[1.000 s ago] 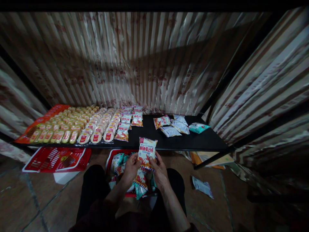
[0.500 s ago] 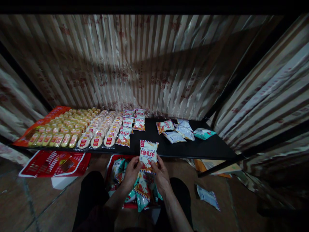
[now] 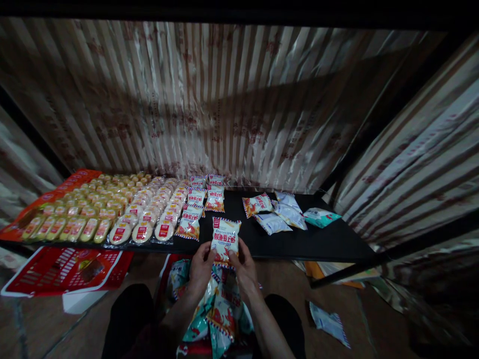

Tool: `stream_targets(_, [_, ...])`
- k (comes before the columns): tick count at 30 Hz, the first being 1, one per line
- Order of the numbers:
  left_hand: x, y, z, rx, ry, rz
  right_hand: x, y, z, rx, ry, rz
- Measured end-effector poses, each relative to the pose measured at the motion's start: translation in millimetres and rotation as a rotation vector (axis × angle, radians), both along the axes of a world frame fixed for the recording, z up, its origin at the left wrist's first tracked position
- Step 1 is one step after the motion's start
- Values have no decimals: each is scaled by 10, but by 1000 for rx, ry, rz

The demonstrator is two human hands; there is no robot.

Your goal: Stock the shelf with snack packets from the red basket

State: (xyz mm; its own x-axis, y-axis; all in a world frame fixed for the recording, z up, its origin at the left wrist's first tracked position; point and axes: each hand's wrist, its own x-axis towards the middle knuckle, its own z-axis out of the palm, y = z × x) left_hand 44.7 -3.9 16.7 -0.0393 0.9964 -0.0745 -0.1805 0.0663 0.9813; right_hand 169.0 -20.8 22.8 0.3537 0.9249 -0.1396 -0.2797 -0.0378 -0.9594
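A white and orange snack packet (image 3: pixel 226 241) is held upright between my two hands at the shelf's front edge. My left hand (image 3: pixel 202 269) grips its lower left side, and my right hand (image 3: pixel 243 269) its lower right side, thumbs on the front. Under my hands a red basket (image 3: pixel 164 271) holds several snack packets, some teal (image 3: pixel 198 321) and some orange and white (image 3: pixel 223 311). Just behind the held packet, matching packets (image 3: pixel 189 222) stand in two short rows on the black shelf (image 3: pixel 232 199).
Rows of round wrapped cakes (image 3: pixel 142 232) and yellow wrapped cakes (image 3: pixel 71 229) fill the shelf's left. Loose packets (image 3: pixel 273 223) and a teal packet (image 3: pixel 322 217) lie at right. A packet (image 3: pixel 329 323) and a red basket (image 3: pixel 63 271) are below; striped curtain (image 3: pixel 224 99) hangs behind.
My view has shifted slightly, so the shelf appears a little lower. Both hands still grip the same packet, now a bit nearer the standing rows.
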Motion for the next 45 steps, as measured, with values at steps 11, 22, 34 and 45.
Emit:
stream_targets(11, [85,338,-58,62,145,70,10,580,-107,73,-5,-17])
stream_targets(22, [128,662,-71,151,390,78,40,1017,-308,104,-67,-63])
stream_targets(34, [240,873,-97,143,536,76,74,1427,-444,149,-173,-41])
stream_targets(45, [273,971,-150,151,602,86,111,1542,-407,177,-211,23])
